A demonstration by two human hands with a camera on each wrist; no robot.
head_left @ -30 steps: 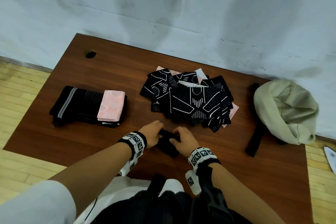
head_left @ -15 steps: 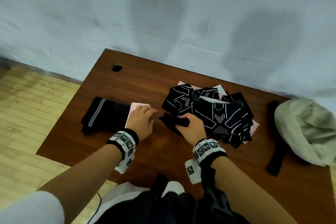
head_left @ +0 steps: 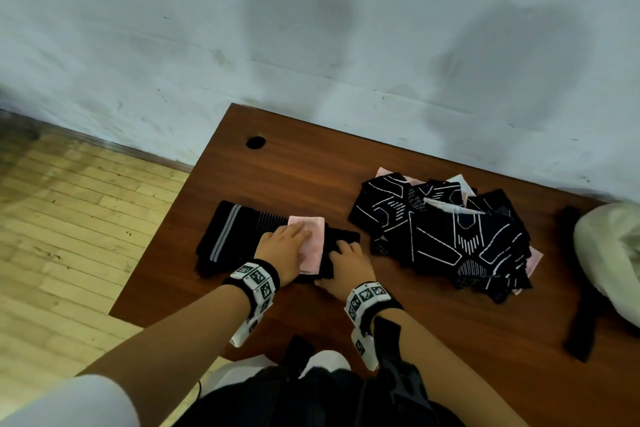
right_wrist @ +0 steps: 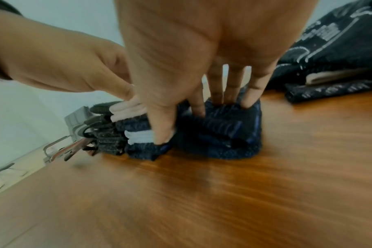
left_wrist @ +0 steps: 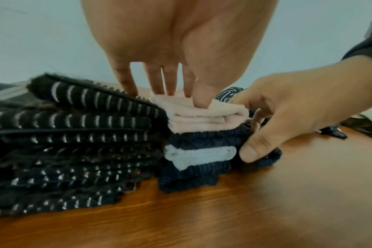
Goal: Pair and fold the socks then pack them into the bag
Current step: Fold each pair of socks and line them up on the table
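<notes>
Beside the folded stack (head_left: 239, 236), both hands (left (head_left: 282, 246), right (head_left: 348, 265)) press socks.

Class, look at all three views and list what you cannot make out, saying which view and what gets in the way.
- Bag: head view, cut off by the right edge; its opening is unseen.
- Pink folded sock: head view, partly covered by the left hand.
- Loose sock pile: head view, overlapping layers hide the count.
- Dark folded sock: right wrist view, blurred, under the right hand.
</notes>
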